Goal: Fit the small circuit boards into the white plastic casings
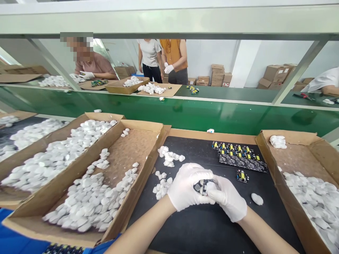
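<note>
Both my hands wear white gloves and meet over the black mat (196,229). Between them is a small circuit board (200,186) with a white lump against it. My left hand (189,185) curls around the board's left side. The fingers of my right hand (229,197) press the white lump at its right side. Right of my hands lie a single board (242,176) with a yellow part and one white piece (256,199). Behind them is a panel of joined boards (242,162). Small white pieces (162,187) lie left of my hands.
Cardboard trays of white pieces stand at the left (147,176) and right (280,183). A green conveyor belt (185,114) runs behind the mat, under a metal frame (169,21). Several people are beyond it; one seated person (95,65) wears white gloves.
</note>
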`<action>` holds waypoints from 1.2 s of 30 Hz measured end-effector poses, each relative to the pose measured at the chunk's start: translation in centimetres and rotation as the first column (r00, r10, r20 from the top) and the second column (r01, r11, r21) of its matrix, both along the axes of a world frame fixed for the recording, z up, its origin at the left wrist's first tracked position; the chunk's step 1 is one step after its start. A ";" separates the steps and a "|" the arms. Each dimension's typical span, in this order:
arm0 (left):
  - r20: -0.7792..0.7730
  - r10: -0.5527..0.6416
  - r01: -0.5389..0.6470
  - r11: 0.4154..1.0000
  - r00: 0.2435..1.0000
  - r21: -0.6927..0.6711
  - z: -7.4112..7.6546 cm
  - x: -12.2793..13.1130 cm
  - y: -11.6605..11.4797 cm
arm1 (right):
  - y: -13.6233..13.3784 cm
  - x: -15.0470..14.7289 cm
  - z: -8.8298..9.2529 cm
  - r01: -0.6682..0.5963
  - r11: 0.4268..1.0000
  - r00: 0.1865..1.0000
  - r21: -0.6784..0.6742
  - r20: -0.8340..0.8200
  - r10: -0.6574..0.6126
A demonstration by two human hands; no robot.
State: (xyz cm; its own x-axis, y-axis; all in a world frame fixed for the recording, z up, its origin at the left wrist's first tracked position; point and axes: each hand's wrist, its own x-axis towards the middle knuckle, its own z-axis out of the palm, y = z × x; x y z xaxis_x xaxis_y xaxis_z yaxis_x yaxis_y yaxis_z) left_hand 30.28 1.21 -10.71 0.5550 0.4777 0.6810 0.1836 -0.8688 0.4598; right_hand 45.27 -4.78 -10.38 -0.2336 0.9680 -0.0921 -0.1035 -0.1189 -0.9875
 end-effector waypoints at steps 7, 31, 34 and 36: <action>-0.014 -0.059 0.058 0.996 0.998 -0.075 0.7 0.2 -0.4 | 0.2 0.2 -0.1 0.011 1.000 1.000 -0.014 0.009 -0.011; 0.241 -0.232 0.307 0.886 0.943 -0.348 -0.6 0.0 -0.8 | -0.3 -0.2 -0.1 -0.186 0.981 0.928 0.060 -0.317 0.196; 0.231 -0.234 0.296 0.910 0.945 -0.289 -0.6 -0.1 -0.7 | -0.5 -0.1 -0.2 -0.153 0.986 0.950 0.066 -0.265 0.166; 0.211 -0.237 0.289 0.920 0.948 -0.265 -0.6 -0.1 -0.6 | -0.6 0.1 -0.2 -0.118 0.991 0.973 0.070 -0.191 0.129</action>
